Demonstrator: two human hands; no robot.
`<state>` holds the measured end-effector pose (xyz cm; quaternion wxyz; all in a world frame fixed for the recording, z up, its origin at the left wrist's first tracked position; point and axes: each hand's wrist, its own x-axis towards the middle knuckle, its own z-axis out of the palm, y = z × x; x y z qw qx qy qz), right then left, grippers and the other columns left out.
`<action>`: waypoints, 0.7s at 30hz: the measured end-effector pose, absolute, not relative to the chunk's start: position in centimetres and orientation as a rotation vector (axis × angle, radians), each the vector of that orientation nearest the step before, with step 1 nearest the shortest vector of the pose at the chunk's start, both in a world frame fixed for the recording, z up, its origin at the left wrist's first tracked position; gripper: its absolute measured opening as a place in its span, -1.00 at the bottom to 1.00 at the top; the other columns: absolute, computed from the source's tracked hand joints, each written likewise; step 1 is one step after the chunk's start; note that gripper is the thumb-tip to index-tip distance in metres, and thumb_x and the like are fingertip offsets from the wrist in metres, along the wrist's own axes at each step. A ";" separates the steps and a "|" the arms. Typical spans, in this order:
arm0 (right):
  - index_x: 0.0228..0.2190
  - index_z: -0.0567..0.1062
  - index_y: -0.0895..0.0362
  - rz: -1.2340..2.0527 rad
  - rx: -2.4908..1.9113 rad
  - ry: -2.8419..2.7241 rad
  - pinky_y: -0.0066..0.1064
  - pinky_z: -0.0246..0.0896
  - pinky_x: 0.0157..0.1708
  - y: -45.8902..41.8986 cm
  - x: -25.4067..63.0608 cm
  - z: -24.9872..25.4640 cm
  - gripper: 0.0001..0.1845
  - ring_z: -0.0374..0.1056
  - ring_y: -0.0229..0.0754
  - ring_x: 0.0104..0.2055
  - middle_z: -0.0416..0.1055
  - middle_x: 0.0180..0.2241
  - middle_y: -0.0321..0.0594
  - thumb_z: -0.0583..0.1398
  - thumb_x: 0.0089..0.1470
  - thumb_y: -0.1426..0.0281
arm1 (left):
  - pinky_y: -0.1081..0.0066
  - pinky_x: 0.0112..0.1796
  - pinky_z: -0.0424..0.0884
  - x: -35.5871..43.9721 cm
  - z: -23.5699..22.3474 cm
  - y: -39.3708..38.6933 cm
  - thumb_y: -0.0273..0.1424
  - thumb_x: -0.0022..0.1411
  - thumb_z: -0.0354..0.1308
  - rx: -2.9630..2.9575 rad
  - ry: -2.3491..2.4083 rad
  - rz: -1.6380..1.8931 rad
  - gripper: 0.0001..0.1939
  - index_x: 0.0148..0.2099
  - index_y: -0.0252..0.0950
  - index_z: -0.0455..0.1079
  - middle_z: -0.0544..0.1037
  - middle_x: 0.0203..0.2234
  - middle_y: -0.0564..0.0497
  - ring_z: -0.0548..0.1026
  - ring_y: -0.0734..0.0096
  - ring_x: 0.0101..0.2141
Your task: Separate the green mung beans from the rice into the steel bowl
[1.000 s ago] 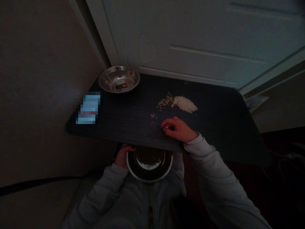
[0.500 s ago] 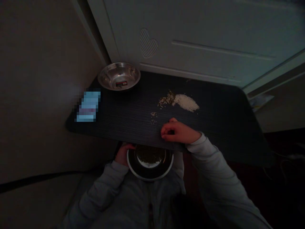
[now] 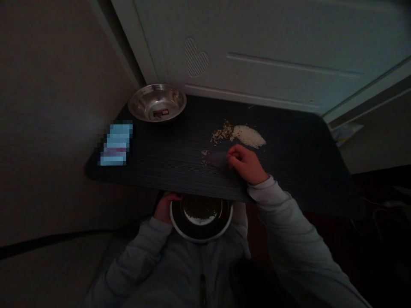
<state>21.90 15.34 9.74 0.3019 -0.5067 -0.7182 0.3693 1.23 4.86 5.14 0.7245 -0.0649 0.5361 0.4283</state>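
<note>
My left hand (image 3: 165,208) grips the left side of a bowl (image 3: 201,238) with a pale rim, just below the table's front edge. Dark greenish grains (image 3: 201,207) lie inside it, partly hidden by the table. Over the tabletop, my right hand (image 3: 247,164) has its fingers curled and pinched together; anything between them is too small to make out. Just beyond it is a heap of white rice (image 3: 249,136), touching a smaller heap of mixed green and pale grains (image 3: 224,131). A few loose grains (image 3: 204,157) are scattered left of my right hand.
A shiny metal basin (image 3: 157,102) with a label inside stands at the table's back left. A phone with a blurred screen (image 3: 116,144) lies at the left end of the dark table (image 3: 160,158). Behind rises a white door panel (image 3: 272,68).
My right hand has moved forward and slightly right, from the table's front edge towards the rice heap. My left hand and the bowl stay in place. The view has shifted slightly.
</note>
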 end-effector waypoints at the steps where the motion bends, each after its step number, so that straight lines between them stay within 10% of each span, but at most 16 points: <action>1: -0.55 0.25 0.15 0.973 -1.341 -1.917 -0.57 0.01 -0.60 15.3 21.9 9.7 -0.99 0.15 -0.40 -0.65 0.22 -0.71 -0.41 0.04 -0.16 0.46 | 0.32 -0.43 0.34 1.3 5.2 4.9 -0.64 -0.28 -0.06 -0.146 1.183 0.946 -0.78 -0.60 -0.35 0.39 0.45 -0.79 0.06 0.46 0.27 -0.55; 21: -0.50 0.30 0.16 1.017 -1.258 -2.040 -0.55 0.04 -0.56 15.2 21.8 9.9 -0.89 0.18 -0.38 -0.62 0.24 -0.69 -0.39 0.04 -0.12 0.37 | 0.32 -0.43 0.34 1.3 5.2 4.7 -0.64 -0.30 -0.05 -0.181 1.154 0.978 -0.77 -0.58 -0.36 0.41 0.45 -0.80 0.05 0.47 0.24 -0.53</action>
